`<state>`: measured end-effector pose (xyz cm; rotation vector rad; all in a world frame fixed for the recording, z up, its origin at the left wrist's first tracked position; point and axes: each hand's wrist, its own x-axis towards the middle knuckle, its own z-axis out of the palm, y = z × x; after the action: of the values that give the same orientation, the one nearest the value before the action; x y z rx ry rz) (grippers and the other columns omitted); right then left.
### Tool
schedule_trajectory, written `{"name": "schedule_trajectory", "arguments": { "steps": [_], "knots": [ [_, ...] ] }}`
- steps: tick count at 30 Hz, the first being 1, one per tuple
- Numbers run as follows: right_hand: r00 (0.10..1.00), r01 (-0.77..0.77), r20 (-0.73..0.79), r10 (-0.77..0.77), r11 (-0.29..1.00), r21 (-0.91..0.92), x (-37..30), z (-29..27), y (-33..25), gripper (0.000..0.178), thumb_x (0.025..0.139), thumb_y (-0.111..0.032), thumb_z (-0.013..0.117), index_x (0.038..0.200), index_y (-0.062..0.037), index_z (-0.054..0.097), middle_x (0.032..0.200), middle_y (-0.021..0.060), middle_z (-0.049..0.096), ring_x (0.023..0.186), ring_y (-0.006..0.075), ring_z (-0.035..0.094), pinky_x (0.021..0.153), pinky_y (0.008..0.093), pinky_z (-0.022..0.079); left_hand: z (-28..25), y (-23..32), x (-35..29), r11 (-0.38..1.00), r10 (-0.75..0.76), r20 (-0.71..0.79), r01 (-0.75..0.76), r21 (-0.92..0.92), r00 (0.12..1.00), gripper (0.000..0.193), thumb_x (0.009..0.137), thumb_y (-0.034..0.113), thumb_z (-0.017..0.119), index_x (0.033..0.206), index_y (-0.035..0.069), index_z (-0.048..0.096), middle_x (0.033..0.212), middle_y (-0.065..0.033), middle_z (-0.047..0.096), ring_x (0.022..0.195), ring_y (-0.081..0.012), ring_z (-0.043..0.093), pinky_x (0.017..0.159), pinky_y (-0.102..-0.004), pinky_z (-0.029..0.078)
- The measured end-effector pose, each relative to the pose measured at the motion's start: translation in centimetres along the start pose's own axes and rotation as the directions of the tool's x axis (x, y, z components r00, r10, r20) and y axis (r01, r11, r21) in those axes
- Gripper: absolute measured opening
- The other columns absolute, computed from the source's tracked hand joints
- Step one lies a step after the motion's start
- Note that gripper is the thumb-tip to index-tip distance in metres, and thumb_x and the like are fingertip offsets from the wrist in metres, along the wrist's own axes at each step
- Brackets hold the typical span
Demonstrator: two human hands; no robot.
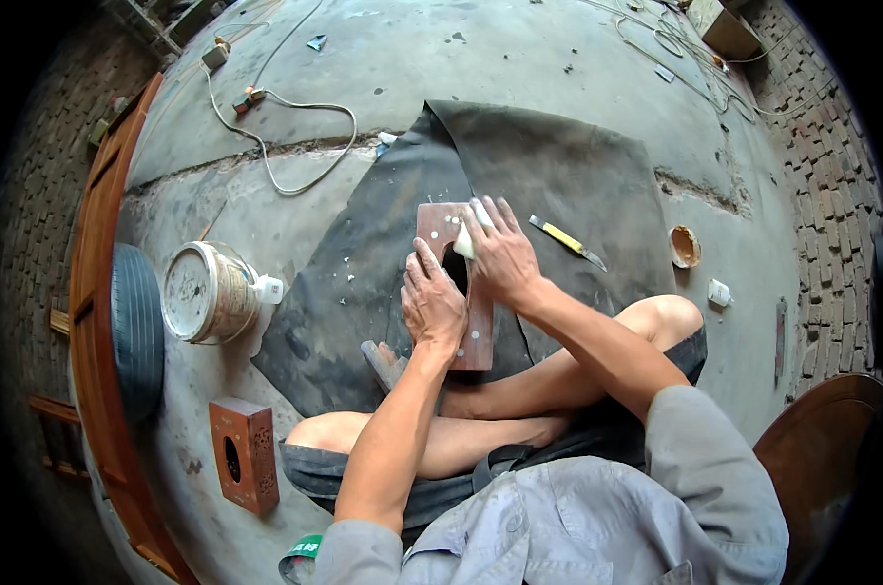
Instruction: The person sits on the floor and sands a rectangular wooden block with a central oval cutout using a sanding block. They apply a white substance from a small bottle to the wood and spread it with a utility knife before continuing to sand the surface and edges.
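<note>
Box: reddish-brown, dotted with pale round spots, lying at the centre of the frame on a dark sheet (578,161); that is, reddish-brown box (475,349), with dark opening (453,261) facing up.
Left hand (434,300): laid over the box's left side, fingers nearly together, thumb hidden; cannot tell whether gripping or only bracing.
Right hand (503,255): pinching a white pad (465,241), fingers slightly parted, at the box's upper right, beside the opening.
Step in hand: apparently rubbing or smoothing the face around the opening, judging by the pad.
Next move: likely calls for firm bracing on the left and even, light strokes, without catching the pad on the opening's edge.
Knife: yellow-handled knife (561,236), lying right of centre, apart from both hands.
Lower left: second box (243,456), upright on the floor (193,385).
Left: lidded bucket (200,292).
</note>
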<state>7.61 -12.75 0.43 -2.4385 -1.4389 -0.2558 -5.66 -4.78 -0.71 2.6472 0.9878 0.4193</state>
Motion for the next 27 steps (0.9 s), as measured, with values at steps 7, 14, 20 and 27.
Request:
{"name": "schedule_trajectory", "arguments": {
  "steps": [7, 14, 20, 27],
  "knots": [
    [0.998, -0.06, 0.031, 0.057, 0.992, 0.114, 0.3, -0.3, 0.6, 0.061, 0.088, -0.014, 0.054, 0.144, 0.0096, 0.053, 0.153, 0.0273, 0.051, 0.15, 0.0383, 0.041, 0.13, 0.0466, 0.021, 0.0, -0.1, -0.2, 1.0, 0.017, 0.006, -0.017, 0.018, 1.0, 0.068, 0.101, 0.018, 0.055, 0.159, -0.005, 0.03, 0.145, -0.0261, 0.052, 0.128, -0.0412, 0.057, 0.103, -0.0473, 0.05],
    [0.993, -0.046, 0.112, 0.027, 0.985, 0.166, 1.4, -0.9, 1.5, 0.062, 0.089, -0.017, 0.06, 0.147, 0.0037, 0.053, 0.155, 0.0239, 0.051, 0.152, 0.0363, 0.039, 0.13, 0.0483, 0.021, 0.2, -0.2, -0.2, 0.996, 0.059, -0.049, -0.055, 0.071, 0.997, 0.068, 0.098, 0.012, 0.051, 0.16, -0.006, 0.029, 0.143, -0.0252, 0.053, 0.119, -0.0375, 0.063, 0.095, -0.0442, 0.054],
    [0.993, 0.029, 0.106, -0.045, 0.989, 0.142, 3.0, 0.5, -1.5, 0.062, 0.094, -0.024, 0.054, 0.149, 0.0057, 0.051, 0.157, 0.0232, 0.049, 0.154, 0.0352, 0.035, 0.13, 0.0477, 0.019, 0.4, -0.1, 0.0, 0.999, 0.03, -0.005, -0.03, 0.023, 1.0, 0.067, 0.102, 0.019, 0.055, 0.16, -0.004, 0.03, 0.144, -0.0256, 0.052, 0.124, -0.0411, 0.061, 0.101, -0.0478, 0.052],
    [0.999, -0.032, 0.019, 0.03, 0.993, 0.116, -0.5, -0.8, 1.4, 0.061, 0.094, -0.022, 0.06, 0.147, 0.0086, 0.051, 0.156, 0.0274, 0.048, 0.151, 0.0382, 0.041, 0.128, 0.048, 0.025, -0.2, 0.5, 0.2, 1.0, 0.019, 0.005, -0.019, 0.025, 1.0, 0.068, 0.102, 0.019, 0.056, 0.16, -0.004, 0.03, 0.144, -0.0253, 0.053, 0.125, -0.0406, 0.06, 0.101, -0.0463, 0.052]
  ]
}}
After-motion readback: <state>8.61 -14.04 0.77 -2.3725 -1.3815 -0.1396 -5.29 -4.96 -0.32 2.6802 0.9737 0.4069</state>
